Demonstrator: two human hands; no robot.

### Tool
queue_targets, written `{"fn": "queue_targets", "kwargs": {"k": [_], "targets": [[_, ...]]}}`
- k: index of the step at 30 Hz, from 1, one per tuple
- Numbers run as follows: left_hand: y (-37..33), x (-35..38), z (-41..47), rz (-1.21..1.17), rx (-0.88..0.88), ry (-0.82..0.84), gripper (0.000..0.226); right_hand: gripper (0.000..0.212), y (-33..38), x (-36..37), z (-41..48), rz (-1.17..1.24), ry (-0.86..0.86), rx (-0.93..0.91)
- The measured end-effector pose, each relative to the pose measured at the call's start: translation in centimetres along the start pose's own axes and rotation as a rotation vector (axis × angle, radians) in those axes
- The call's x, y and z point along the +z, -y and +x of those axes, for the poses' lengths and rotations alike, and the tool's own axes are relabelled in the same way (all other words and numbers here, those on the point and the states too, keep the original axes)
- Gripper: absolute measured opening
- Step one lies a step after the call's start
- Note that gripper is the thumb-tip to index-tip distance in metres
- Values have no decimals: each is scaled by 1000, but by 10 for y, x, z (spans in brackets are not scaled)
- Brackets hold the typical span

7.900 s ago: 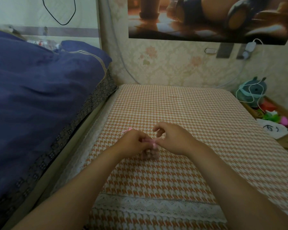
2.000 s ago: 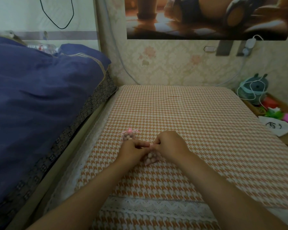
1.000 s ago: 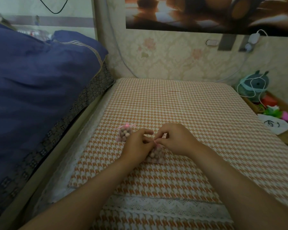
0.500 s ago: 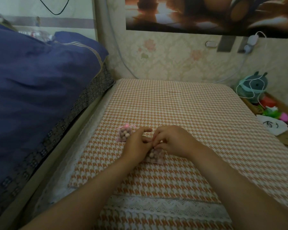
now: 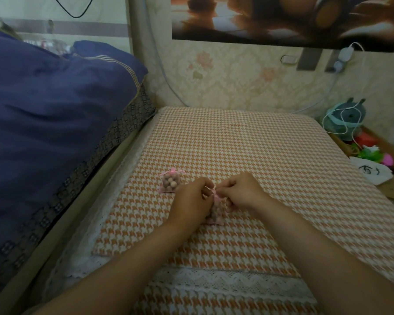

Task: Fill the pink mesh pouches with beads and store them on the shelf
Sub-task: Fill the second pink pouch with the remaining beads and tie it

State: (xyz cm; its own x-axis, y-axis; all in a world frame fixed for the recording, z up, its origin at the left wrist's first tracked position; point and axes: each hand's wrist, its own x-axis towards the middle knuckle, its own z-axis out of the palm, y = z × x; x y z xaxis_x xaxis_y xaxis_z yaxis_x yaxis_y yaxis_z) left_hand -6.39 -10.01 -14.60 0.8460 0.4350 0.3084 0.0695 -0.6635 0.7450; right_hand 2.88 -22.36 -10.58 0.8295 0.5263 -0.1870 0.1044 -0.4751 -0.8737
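Orange-and-white houndstooth cloth [image 5: 248,151] covered the flat surface in front of the person, with a white lace border [image 5: 214,284] along its near edge. A dark blue quilt [image 5: 55,114] was heaped on the bed to the left. Floral wallpaper [image 5: 237,83] rose behind, below a brown-toned poster [image 5: 282,19].

Both bare forearms reached in from the near edge and met above the middle of the cloth. The left hand [image 5: 191,201] and the right hand [image 5: 242,192] faced each other, fingertips nearly touching. Each hand had its thumb and fingers curled and pinching the pink drawstring [image 5: 215,194] at the neck of a bead-filled pouch [image 5: 215,214]. That pouch lay on the cloth directly between and just beneath the two hands, its neck drawn up toward the fingertips and its body partly hidden by the left hand. Round pale beads showed faintly through the mesh.

A second pouch [image 5: 169,183], packed with beads and closed by a pink bow at its top, lay on the cloth just beyond and to the left of the left hand, near it but not touching.

At far right, beside the surface, stood a teal object [image 5: 347,114] draped in white cable, with colourful clutter [image 5: 373,155] near it.
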Motion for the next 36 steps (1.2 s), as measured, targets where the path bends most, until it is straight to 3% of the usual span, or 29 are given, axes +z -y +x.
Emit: {"fn": "queue_targets", "kwargs": {"k": [3,7,10,13,16,25,30,36], "targets": [[-1,2,-4,35,12,-18,19,11,2,3,-6,81,50,60],[-3,4,-5,-185,-208,-54,25,14,-4,-6,-3,-387,-40,-335],[-5,1,-3,-349,-278,-41,27,10,-7,-11,-2,-487,59,-529],[-5,0,-3,-388,-247,-18,29,8,-9,-6,0,-484,63,-591],[-2,1,-5,-389,-223,-16,26,8,-10,-4,2,-429,6,-564],[-3,4,-8,-441,-289,-73,19,7,-10,2,-3,-561,-65,-491],[2,10,-9,-418,-294,-111,19,9,-9,6,-2,-455,-76,-441],[-3,10,-14,-204,-120,-135,19,16,-2,14,-4,-239,-126,-64]]}}
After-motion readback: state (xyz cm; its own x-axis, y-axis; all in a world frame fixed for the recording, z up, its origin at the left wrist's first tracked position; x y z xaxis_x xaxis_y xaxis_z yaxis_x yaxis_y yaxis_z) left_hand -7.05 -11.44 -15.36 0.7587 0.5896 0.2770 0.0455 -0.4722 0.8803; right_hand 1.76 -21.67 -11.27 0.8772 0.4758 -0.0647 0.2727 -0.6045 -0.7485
